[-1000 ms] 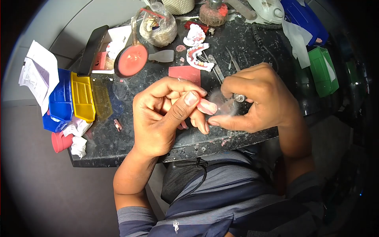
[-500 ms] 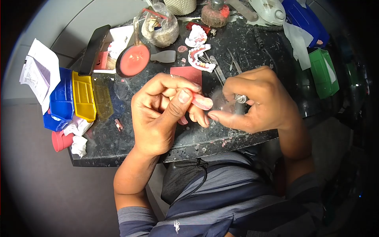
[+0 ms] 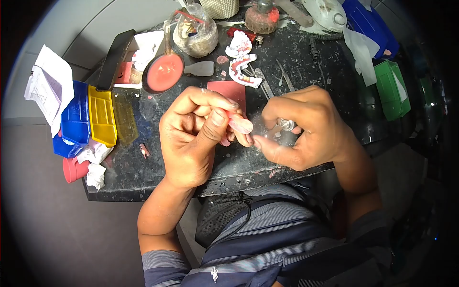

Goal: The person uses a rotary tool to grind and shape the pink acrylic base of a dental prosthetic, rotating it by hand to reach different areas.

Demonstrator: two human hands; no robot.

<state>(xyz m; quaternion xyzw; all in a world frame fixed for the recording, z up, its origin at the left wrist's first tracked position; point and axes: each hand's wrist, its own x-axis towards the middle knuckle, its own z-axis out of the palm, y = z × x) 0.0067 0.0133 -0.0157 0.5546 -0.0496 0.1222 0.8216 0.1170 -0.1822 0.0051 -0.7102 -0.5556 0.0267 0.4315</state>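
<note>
My left hand (image 3: 189,143) pinches a pink denture piece (image 3: 241,125) between thumb and fingers, its rounded end pointing right. Curled around a metal rotary handpiece (image 3: 287,125), my right hand (image 3: 311,129) is close to the denture, thumb near its right end. A pale haze like dust hangs between the hands. The handpiece's working tip is hard to make out. Just behind my left fingertips lies a flat pink wax sheet (image 3: 228,90). Beyond it sit a white dental cast with pink wax and teeth (image 3: 245,71) and another white cast (image 3: 239,44).
A pan of pink wax (image 3: 165,72) stands left of the casts, by a plastic-wrapped jar (image 3: 201,43). Metal tools (image 3: 265,82) lie behind my right hand. Yellow (image 3: 103,115) and blue (image 3: 75,115) bins line the left edge; a green bin (image 3: 393,91) is at right.
My right hand has tipped the handpiece so its metal end faces more toward me. The denture has turned slightly and shifted a little left in my left fingers.
</note>
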